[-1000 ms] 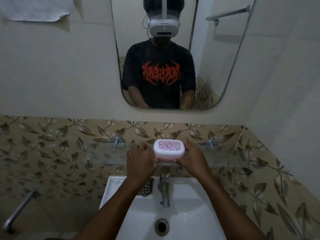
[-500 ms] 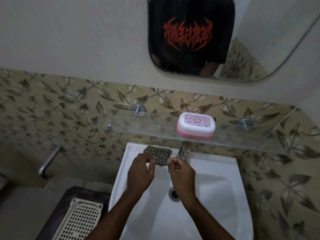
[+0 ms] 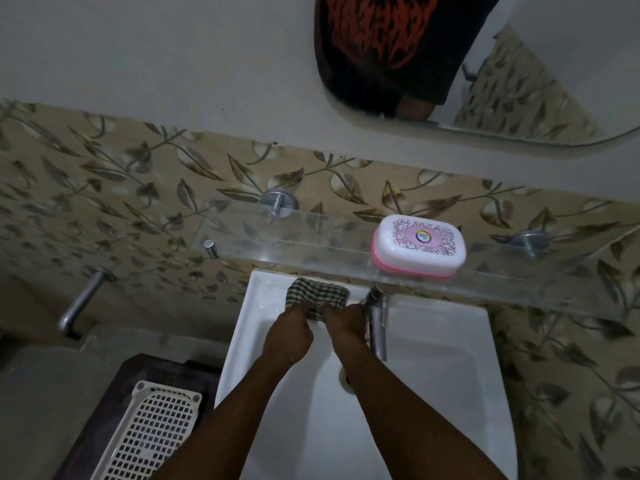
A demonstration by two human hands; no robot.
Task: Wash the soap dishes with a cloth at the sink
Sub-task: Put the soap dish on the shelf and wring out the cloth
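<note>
Leaf-patterned tiles back the white sink (image 3: 450, 393). At its rear rim, left hand (image 3: 287, 337) and right hand (image 3: 346, 323) both pinch the checked cloth (image 3: 317, 295), beside the tap (image 3: 378, 323). Above the sink, the closed soap dish (image 3: 419, 249) sits on a glass shelf (image 3: 311, 251).

White perforated tray (image 3: 149, 434) on dark stand (image 3: 114, 386) lower left, grab bar (image 3: 81, 301) on leaf-patterned tiles (image 3: 104, 188), mirror (image 3: 485, 64) above.

The glass shelf (image 3: 311, 258) hung low over the back of the sink (image 3: 433, 375), leaving only a narrow gap beneath it. Both hands crowded that gap: the left hand (image 3: 287, 336) and right hand (image 3: 346, 325) sat close together at the cloth (image 3: 315, 294), with the tap (image 3: 377, 323) standing just beside the right. The front of the basin lay open. The soap dish (image 3: 419, 247) took up the shelf's right part; its left stretch was bare.
</note>
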